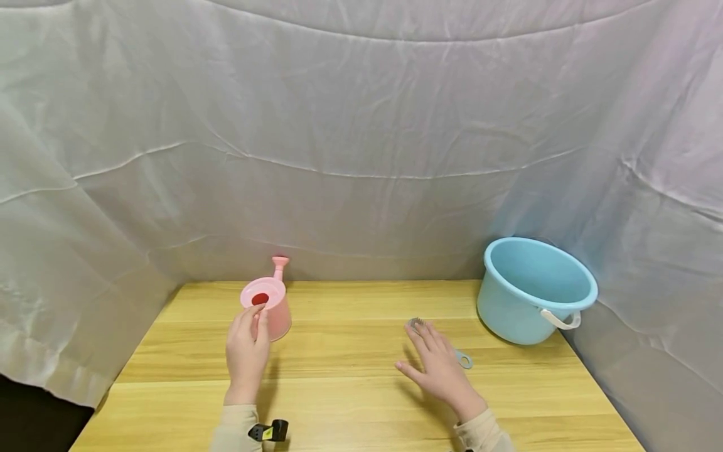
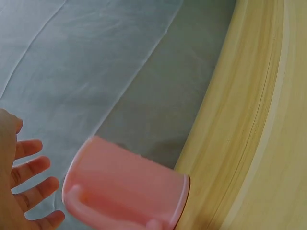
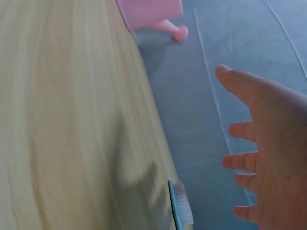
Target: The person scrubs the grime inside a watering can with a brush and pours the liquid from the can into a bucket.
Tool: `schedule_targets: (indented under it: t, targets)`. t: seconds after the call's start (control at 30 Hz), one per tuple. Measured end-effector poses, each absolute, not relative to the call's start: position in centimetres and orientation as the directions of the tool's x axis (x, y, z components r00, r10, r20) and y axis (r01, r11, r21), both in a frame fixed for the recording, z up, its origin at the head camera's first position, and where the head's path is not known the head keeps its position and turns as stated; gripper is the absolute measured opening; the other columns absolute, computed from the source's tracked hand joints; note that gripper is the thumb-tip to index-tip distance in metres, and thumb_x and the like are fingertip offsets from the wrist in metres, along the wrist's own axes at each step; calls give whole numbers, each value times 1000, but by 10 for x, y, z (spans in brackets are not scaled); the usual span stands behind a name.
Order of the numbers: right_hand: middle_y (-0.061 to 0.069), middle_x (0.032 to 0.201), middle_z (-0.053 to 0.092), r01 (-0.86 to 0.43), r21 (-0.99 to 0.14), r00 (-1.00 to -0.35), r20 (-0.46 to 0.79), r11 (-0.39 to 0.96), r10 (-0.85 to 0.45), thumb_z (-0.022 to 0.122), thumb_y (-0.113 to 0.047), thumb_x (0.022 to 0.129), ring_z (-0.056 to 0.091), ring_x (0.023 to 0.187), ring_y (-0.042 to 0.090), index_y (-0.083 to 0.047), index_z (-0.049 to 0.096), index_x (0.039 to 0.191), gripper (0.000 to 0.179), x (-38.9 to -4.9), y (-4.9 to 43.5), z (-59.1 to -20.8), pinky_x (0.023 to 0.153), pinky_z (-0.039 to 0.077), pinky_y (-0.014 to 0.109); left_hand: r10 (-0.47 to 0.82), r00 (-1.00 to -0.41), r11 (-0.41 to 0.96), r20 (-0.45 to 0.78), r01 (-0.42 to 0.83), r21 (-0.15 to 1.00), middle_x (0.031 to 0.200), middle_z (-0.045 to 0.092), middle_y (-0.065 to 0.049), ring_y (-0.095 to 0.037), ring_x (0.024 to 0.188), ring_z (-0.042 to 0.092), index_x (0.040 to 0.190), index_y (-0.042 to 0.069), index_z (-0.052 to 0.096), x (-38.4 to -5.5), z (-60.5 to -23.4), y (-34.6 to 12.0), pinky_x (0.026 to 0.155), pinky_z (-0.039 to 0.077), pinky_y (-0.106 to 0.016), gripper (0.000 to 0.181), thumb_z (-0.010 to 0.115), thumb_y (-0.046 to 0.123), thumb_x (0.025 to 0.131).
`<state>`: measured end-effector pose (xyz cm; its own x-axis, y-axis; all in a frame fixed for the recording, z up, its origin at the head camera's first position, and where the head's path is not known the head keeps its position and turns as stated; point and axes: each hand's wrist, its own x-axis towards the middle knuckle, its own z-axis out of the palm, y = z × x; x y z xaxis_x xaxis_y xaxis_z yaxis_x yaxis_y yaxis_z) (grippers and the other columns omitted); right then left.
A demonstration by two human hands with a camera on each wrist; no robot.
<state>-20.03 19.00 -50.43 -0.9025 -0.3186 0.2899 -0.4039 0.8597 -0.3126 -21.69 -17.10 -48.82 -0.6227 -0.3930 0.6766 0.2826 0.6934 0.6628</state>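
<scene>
Pale wood tops the table (image 1: 339,351). Beyond the right hand (image 1: 437,370), off to its right, stands the blue bucket (image 1: 508,307). Just ahead of the left hand (image 1: 247,351), the nearer one, is the watering can (image 1: 278,318). Left fingers are relaxed, right ones spread; neither hand holds anything. Beneath the right hand lies the brush (image 3: 181,206), slanting from ahead of it back rightward.

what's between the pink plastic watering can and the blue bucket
In the head view, the right hand and, partly hidden behind it, a blue-handled bristled brush.
</scene>
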Motion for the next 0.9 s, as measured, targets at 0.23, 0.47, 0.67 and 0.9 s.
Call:
schedule_targets:
  t: [0.23,0.47,0.67,0.9]
  targets:
    - [16,153,38,-423,-324,-899,270,846,-345,59,-59,88,28,145,42,-15,37,151,79,-200,181,-509,112,25,70,-461,-657,629,597,232,742,118,60,-22,-37,108,57,115,-1,66,-219,-493,-182,91,49,-55,26,60,17,97]
    - [18,150,42,-460,-348,-886,244,817,-395,56,-59,90,30,143,42,-16,37,151,77,-198,170,-513,111,28,69,-515,-685,580,515,163,798,123,57,-20,-34,107,55,125,2,60,-219,-499,-188,84,49,-44,32,57,22,99]
    - [18,150,42,-467,-370,-884,214,803,-415,56,-58,91,29,144,42,-16,35,151,76,-197,162,-515,113,26,67,-545,-716,520,436,119,846,122,55,-18,-33,107,54,131,4,55,-219,-502,-189,65,45,-9,38,53,26,100]
    - [17,152,39,-477,-410,-878,184,778,-442,56,-57,92,28,145,41,-17,34,152,75,-199,149,-513,114,23,67,-568,-748,396,343,118,911,116,52,-21,-31,105,53,130,-2,51,-221,-507,-188,63,43,2,39,52,25,101]
